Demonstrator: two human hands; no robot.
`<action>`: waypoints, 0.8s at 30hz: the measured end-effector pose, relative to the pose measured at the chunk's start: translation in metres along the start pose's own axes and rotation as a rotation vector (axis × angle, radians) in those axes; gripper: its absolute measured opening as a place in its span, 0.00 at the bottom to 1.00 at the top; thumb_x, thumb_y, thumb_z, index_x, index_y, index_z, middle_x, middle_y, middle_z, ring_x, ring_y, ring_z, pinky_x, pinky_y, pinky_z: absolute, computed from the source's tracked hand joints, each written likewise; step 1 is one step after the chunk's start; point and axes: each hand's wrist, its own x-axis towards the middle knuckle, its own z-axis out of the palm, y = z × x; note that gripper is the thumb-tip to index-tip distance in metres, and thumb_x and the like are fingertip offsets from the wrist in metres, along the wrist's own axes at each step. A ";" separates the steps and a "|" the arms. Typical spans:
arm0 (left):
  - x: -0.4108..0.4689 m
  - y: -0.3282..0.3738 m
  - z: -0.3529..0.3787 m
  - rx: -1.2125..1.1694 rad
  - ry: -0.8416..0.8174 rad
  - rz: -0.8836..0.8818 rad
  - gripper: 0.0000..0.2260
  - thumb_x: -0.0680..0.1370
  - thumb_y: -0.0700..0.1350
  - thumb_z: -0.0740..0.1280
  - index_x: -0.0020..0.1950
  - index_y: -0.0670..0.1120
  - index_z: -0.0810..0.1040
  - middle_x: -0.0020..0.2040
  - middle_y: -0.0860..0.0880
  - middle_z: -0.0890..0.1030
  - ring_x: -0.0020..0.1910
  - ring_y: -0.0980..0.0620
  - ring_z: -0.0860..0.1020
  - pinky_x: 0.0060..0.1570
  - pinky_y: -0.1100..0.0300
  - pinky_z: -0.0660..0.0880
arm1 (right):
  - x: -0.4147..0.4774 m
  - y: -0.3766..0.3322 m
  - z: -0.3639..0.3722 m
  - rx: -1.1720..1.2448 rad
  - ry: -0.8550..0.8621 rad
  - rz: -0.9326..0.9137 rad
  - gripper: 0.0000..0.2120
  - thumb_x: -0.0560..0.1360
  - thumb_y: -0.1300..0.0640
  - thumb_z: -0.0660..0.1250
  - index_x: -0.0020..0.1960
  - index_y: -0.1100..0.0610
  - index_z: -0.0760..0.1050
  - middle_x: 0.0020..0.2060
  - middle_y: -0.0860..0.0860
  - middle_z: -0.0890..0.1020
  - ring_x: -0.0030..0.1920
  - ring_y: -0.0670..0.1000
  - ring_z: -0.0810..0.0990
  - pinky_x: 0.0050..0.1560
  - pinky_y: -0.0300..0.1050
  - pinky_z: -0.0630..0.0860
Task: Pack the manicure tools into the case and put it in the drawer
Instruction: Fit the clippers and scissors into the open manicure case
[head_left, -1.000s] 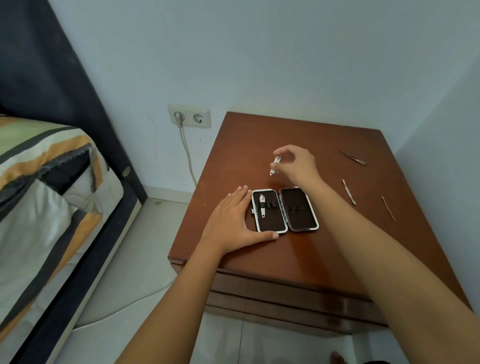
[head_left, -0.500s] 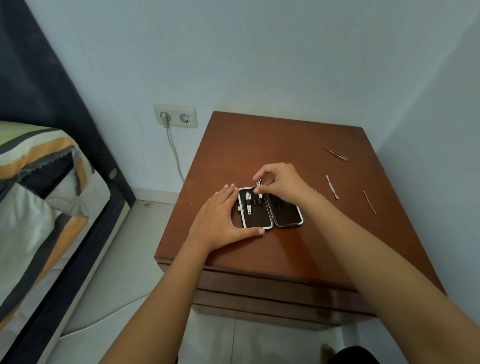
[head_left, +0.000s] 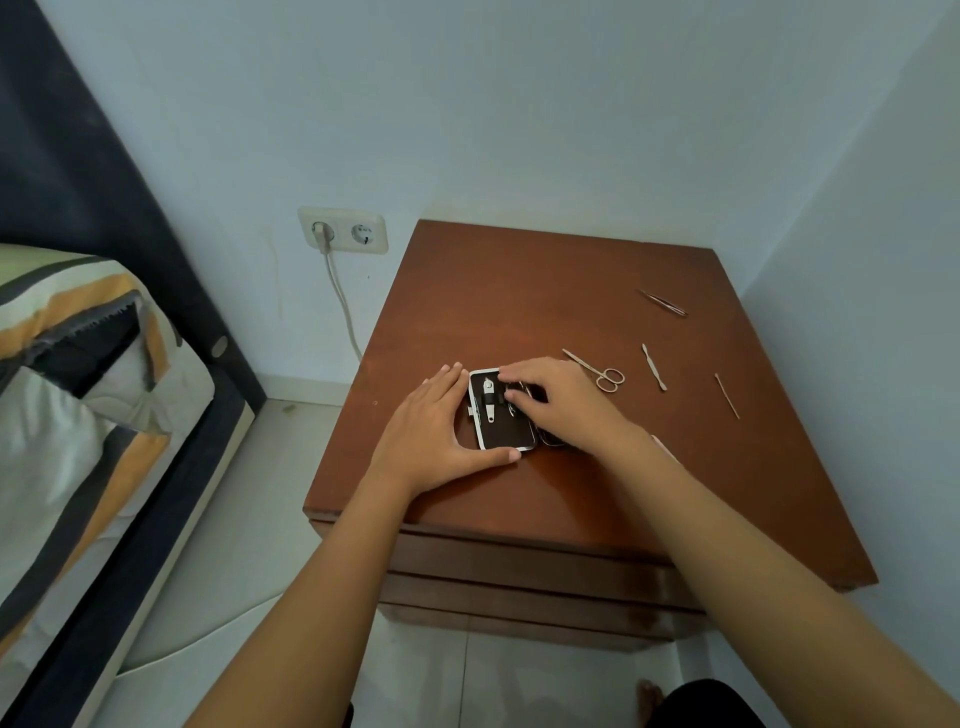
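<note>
While my left hand (head_left: 431, 431) lies flat, fingers spread, bracing the open case (head_left: 500, 415) on the counter (head_left: 519, 291), my right hand (head_left: 558, 402) pinches a small tool into its strap — a slip could dislodge the seated clipper (head_left: 489, 399); scissors (head_left: 597, 371) wait nearby.

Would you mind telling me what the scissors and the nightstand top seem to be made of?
The scissors look like polished metal: thin, silvery and pale against the wood. The nightstand top looks like reddish-brown wood or veneer with a semi-gloss finish, showing a soft sheen; which of the two cannot be told.
</note>
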 end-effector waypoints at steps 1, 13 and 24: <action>0.000 0.000 0.000 0.001 -0.002 -0.003 0.53 0.59 0.76 0.61 0.76 0.46 0.55 0.77 0.51 0.56 0.75 0.57 0.52 0.69 0.62 0.47 | -0.007 0.001 0.003 0.010 0.006 -0.011 0.15 0.74 0.59 0.66 0.60 0.58 0.76 0.61 0.53 0.79 0.64 0.50 0.74 0.69 0.46 0.66; 0.001 0.000 0.002 0.010 -0.024 0.005 0.55 0.59 0.77 0.59 0.76 0.46 0.53 0.77 0.51 0.54 0.75 0.57 0.51 0.70 0.63 0.46 | -0.016 -0.002 0.006 -0.040 -0.061 -0.023 0.18 0.76 0.61 0.64 0.66 0.59 0.72 0.67 0.54 0.74 0.70 0.50 0.68 0.72 0.44 0.61; 0.001 0.001 0.001 -0.002 -0.035 -0.001 0.55 0.59 0.77 0.60 0.77 0.47 0.52 0.77 0.52 0.53 0.75 0.58 0.50 0.69 0.63 0.45 | -0.027 0.052 -0.039 -0.030 0.349 0.376 0.02 0.71 0.65 0.67 0.43 0.62 0.78 0.41 0.56 0.74 0.42 0.53 0.74 0.52 0.54 0.75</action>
